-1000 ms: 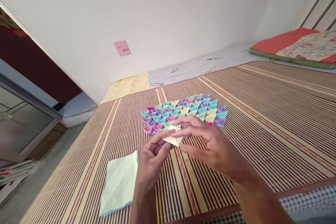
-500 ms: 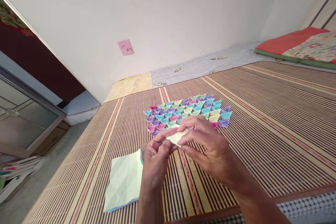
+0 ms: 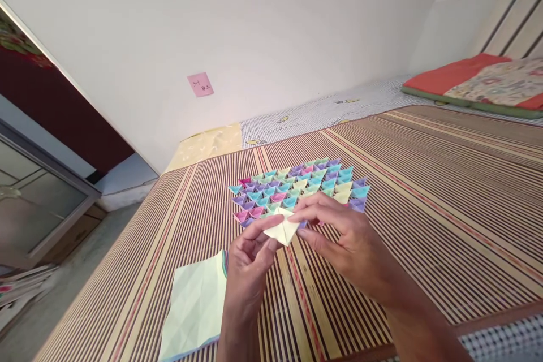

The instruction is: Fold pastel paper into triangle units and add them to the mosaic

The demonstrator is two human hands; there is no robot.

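Note:
A small pale yellow folded paper piece (image 3: 281, 228) is pinched between both my hands above the striped bamboo mat (image 3: 424, 192). My left hand (image 3: 249, 257) grips its lower left edge with thumb and fingers. My right hand (image 3: 339, 237) pinches its right side. Just beyond the hands lies a flat patch of several small folded paper triangles (image 3: 299, 186) in pink, purple, blue, green and yellow, laid edge to edge. A stack of creased pale green paper squares (image 3: 195, 305) lies on the mat to the left of my left wrist.
A white wall (image 3: 254, 28) with a pink sticky note (image 3: 200, 84) stands behind the mat. A red and floral cushion (image 3: 479, 82) lies at the far right. At the left, the mat's edge drops to the floor, with a glass-fronted cabinet (image 3: 38, 198) there.
The yellow piece has been turned and opened out between my fingers, showing a wider pointed shape. Both hands stayed in about the same place over the mat.

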